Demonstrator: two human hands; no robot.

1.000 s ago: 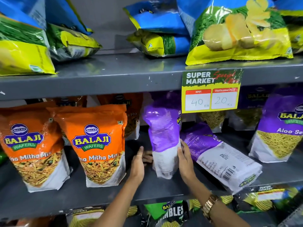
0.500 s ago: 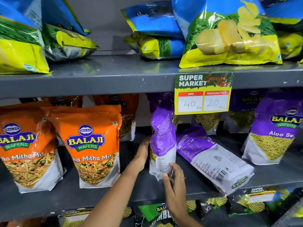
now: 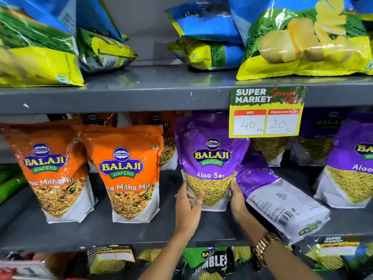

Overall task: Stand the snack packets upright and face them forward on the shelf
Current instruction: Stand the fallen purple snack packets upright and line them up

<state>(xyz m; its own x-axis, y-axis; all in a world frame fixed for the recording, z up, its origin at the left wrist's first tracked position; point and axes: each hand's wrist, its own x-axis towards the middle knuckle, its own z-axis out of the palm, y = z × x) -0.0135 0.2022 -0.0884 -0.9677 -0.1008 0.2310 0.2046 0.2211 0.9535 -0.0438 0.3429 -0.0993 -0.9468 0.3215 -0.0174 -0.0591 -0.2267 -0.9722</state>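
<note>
A purple Aloo Sev packet [image 3: 211, 158] stands upright on the grey middle shelf [image 3: 121, 229], its front label facing me. My left hand [image 3: 188, 201] grips its lower left corner and my right hand [image 3: 237, 199] holds its lower right edge. Right beside it a second purple packet [image 3: 278, 199] lies flat on its face, back label and barcode up, reaching the shelf's front edge. Two orange Mitha Mix packets [image 3: 129, 174] stand upright to the left. Another upright purple packet [image 3: 351, 168] stands at the far right.
A yellow price tag [image 3: 266, 112] hangs from the upper shelf edge, over the purple packets behind. Blue and yellow chip bags [image 3: 306, 37] lie on the top shelf. More orange and purple packets stand in the back row. Green packets [image 3: 210, 261] fill the shelf below.
The purple packet has turned from edge-on to front-facing. My right hand moved up from its bottom front to its right side, and my left hand came round to its lower left corner.
</note>
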